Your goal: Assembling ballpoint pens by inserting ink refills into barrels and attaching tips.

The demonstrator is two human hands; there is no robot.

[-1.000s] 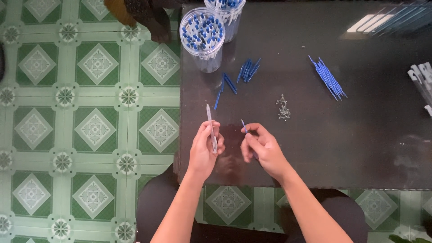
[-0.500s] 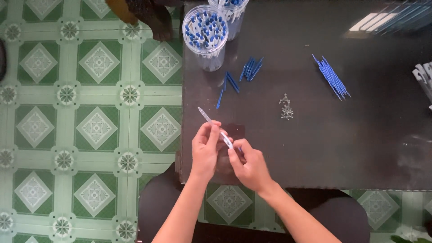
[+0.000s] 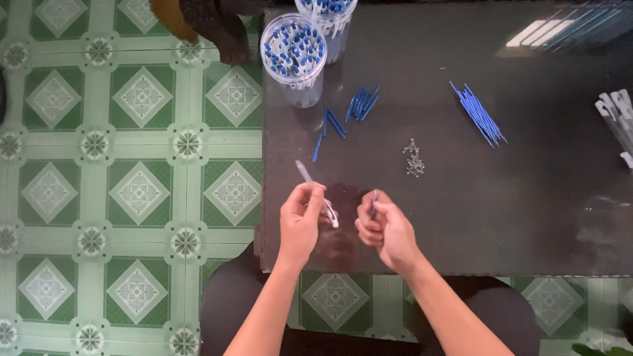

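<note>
Holding one clear pen barrel (image 3: 315, 190) in the left hand (image 3: 300, 223), the right hand (image 3: 384, 227) grips one blue refill (image 3: 373, 204) near two tubs (image 3: 294, 58).

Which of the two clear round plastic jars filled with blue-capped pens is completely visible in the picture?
The nearer clear plastic jar, at the dark table's left edge. The other jar behind it is cut off by the frame's top.
</note>
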